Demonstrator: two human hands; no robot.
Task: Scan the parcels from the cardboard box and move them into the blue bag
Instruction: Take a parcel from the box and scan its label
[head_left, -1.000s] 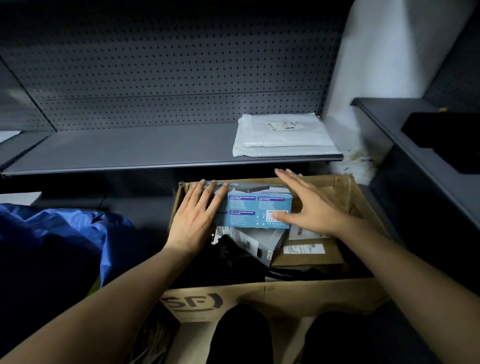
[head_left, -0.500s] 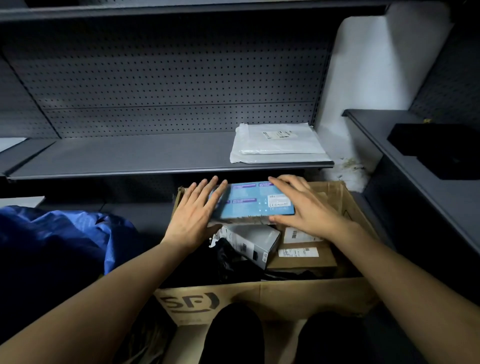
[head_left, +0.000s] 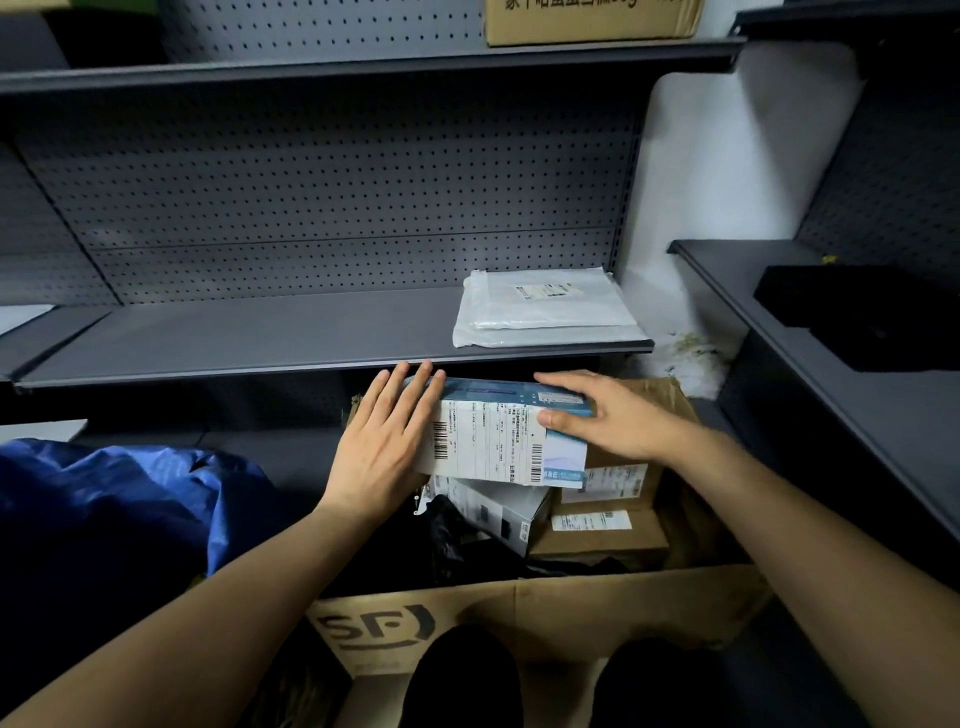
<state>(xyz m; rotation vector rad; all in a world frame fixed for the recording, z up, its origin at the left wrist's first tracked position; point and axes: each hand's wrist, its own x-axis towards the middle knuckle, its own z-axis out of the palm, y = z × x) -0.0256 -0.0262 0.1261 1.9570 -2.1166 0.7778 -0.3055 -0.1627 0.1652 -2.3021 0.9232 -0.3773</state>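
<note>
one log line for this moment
blue parcel: held over cardboard box, shipping label toward camera | left hand: flat on its left end | right hand: pinches its right end | blue bag: left of box

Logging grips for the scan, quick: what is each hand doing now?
Left hand: open, pressing flat on the blue parcel.
Right hand: grips the blue parcel, thumb on its label.

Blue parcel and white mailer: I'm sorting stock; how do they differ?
The blue parcel is a rigid box, tipped between left hand and right hand; the white mailer is a soft bag lying flat on the shelf. The parcel's label covers most of one face; the mailer's is small. Both carry labels.
</note>
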